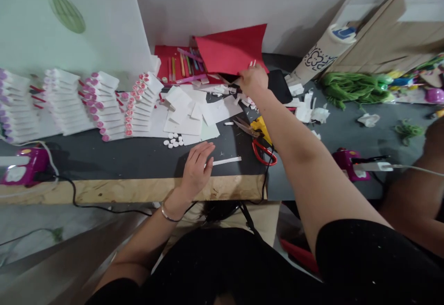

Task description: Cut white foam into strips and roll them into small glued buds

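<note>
My left hand (197,168) lies flat on the dark table (121,154) near its front edge, fingers apart, touching the end of a thin white paper strip (227,160). My right hand (253,80) is stretched to the far side and pinches a small white piece at the lower edge of a lifted red sheet (231,48). Loose white paper sheets (194,110) and small white round pieces (173,141) lie between the two hands. Scissors with red handles (258,143) rest right of the strip.
Rows of white folded cards with pink flowers (104,106) fill the left of the table. Pink glue guns sit at the left (26,166) and right (347,159). Green yarn (350,87), a paper bag (326,55) and another person's arm (416,203) are on the right.
</note>
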`<state>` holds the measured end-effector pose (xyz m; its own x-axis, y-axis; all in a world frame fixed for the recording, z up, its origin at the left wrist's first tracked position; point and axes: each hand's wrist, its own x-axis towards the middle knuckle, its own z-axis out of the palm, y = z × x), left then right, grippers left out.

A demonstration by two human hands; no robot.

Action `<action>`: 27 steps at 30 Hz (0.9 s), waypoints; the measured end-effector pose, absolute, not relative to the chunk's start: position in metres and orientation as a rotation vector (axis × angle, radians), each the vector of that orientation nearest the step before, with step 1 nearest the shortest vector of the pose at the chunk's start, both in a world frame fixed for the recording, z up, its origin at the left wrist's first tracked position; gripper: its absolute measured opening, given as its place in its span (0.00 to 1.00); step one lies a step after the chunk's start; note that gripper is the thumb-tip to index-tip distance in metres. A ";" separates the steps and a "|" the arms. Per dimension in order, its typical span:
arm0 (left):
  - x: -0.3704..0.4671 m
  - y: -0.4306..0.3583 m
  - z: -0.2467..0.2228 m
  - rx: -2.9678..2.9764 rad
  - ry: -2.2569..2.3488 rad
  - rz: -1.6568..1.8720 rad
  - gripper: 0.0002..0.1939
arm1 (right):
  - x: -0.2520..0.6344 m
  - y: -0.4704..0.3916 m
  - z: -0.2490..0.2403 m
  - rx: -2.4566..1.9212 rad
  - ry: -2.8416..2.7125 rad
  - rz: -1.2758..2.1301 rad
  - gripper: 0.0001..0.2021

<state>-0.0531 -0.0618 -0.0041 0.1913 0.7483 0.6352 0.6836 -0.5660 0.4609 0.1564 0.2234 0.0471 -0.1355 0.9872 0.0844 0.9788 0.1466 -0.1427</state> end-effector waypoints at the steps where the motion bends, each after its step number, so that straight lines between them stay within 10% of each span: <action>1: -0.053 -0.062 -0.005 2.357 1.421 1.336 0.19 | 0.157 0.224 0.047 -1.979 -2.227 0.084 0.19; 17: -0.049 -0.064 -0.002 2.342 1.364 1.343 0.16 | 0.135 0.209 0.057 -1.552 -2.711 0.148 0.35; 27: -0.049 -0.066 0.000 2.253 1.400 1.322 0.15 | 0.181 0.220 0.090 -1.976 -2.407 -0.040 0.22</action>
